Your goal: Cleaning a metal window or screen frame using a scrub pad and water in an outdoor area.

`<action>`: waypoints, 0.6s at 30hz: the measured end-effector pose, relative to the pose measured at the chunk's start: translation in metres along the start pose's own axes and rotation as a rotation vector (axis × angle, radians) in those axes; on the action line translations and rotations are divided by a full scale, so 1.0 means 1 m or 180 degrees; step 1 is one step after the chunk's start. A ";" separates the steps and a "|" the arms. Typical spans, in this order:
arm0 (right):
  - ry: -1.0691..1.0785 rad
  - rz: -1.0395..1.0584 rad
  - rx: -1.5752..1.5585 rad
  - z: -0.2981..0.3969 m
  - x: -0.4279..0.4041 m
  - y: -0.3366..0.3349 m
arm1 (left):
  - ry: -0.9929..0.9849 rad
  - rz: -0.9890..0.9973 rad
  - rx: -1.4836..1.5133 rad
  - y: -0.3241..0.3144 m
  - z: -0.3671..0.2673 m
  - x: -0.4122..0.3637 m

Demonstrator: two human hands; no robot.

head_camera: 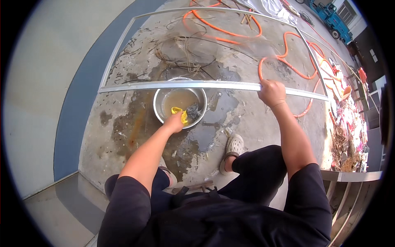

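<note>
My left hand [174, 122] grips a yellow cloth [184, 117] at the near side of a round metal basin [156, 108]. Murky brownish water [177, 98] stands in the basin, and a dark grey scrubber-like wad [193, 111] lies beside the cloth. Farther right, my right hand [273, 92] is closed around the near rail of a large rectangular aluminium frame [216, 85]. That rail crosses above the basin and hides part of its far side. Hazy smudges inside the frame suggest a see-through panel; whether it is glass or mesh I cannot tell.
Orange hose [287, 61] loops over the concrete floor beyond the frame, with tangled wires [185, 66] nearby. Wet patches [200, 136] surround the basin. A wall [80, 102] with a blue-grey band runs along the left. Piled debris [348, 139] and a metal railing [351, 176] are at right.
</note>
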State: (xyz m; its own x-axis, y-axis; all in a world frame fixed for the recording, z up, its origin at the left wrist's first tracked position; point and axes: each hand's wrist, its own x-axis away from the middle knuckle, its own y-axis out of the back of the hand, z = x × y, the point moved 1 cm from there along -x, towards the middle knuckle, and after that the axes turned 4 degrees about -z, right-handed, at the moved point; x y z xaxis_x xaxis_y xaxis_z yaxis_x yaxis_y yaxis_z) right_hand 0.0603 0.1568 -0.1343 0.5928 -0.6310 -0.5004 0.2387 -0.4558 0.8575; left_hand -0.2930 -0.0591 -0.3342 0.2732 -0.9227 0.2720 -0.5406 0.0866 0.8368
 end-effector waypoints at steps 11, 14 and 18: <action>0.0365 0.0479 -0.0157 -0.045 0.059 -0.150 | 0.0553 -0.0106 0.0419 -0.120 -0.023 -0.107; 0.0266 0.0559 -0.0180 -0.044 0.079 -0.188 | 0.0376 0.0285 -0.0091 -0.141 -0.021 -0.125; 0.0211 0.0423 -0.0612 -0.009 0.068 -0.233 | 0.0762 0.0215 -0.0439 -0.136 0.041 -0.135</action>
State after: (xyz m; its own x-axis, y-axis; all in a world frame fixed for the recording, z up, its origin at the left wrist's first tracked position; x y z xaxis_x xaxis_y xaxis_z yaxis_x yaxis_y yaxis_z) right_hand 0.0525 0.2259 -0.3673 0.6764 -0.6321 -0.3781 0.2936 -0.2395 0.9255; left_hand -0.2892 0.0385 -0.5041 0.4292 -0.7995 0.4201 -0.4552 0.2102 0.8652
